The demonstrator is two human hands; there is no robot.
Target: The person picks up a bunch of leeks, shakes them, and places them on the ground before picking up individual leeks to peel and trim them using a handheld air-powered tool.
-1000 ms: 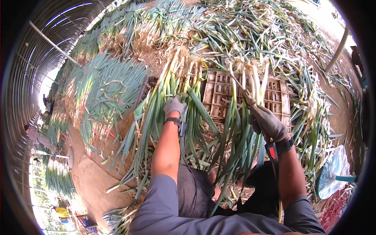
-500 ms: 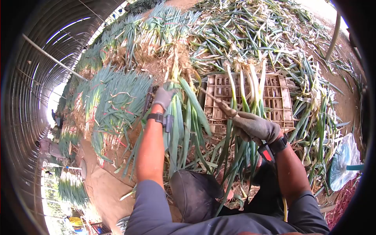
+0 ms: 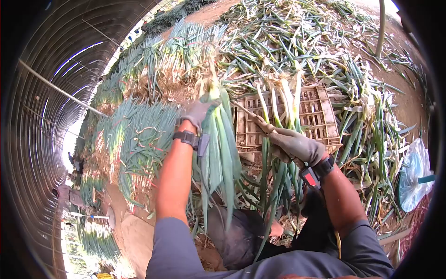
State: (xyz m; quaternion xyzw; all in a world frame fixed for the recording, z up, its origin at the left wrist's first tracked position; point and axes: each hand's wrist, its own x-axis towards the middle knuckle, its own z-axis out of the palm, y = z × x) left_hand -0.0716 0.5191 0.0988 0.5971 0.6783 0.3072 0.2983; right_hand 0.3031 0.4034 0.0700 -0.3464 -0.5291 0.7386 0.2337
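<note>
My left hand (image 3: 197, 114), in a grey glove, is closed around a long-leaved green onion (image 3: 216, 153), its root end up and wide leaves hanging down. My right hand (image 3: 297, 143), also gloved, is closed on a thin brown stick-like tool (image 3: 251, 114) that points up and left. Beneath and beside that hand, several green onions (image 3: 289, 100) lie across an upturned-looking slatted crate (image 3: 320, 109). Their white stems and roots point away from me, and their leaves hang off the near side. Whether the right fingers also grip these leaves cannot be made out.
Bundled green onions (image 3: 144, 125) cover the ground at left. Loose leaf trimmings (image 3: 288, 37) are heaped behind and right of the crate. A clear plastic bag (image 3: 413, 174) hangs at right. A pole (image 3: 381, 30) stands at the upper right. Another person (image 3: 69, 195) is at far left.
The onion in my left hand has lifted apart from the neighbouring leaves, its leaves now hanging more freely. The view has shifted slightly. My right hand stays by the crate.
</note>
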